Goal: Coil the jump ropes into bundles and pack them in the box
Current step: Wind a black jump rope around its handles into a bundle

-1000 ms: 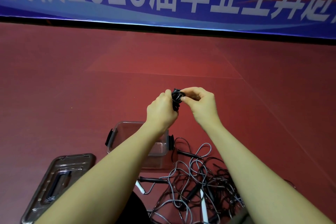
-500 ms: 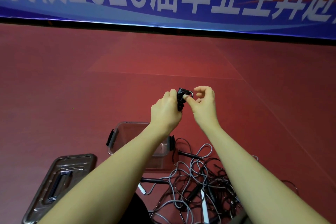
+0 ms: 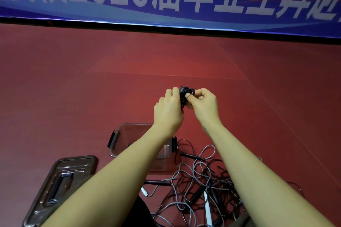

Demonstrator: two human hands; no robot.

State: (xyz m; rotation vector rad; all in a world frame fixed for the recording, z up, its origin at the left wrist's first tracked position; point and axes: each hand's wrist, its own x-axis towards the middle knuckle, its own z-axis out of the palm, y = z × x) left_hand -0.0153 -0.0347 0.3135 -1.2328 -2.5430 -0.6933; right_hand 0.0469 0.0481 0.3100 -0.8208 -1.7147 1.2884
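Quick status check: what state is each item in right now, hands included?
Left hand: raised, grips the black rope bundle.
Right hand: pinches the bundle's cord at the top.
Black rope bundle: coiled, held between both hands above the floor.
Box: open, on the floor, contents partly hidden by the arm.
Lid: off, lying beside the box.
Loose ropes: tangled, uncoiled on the floor.
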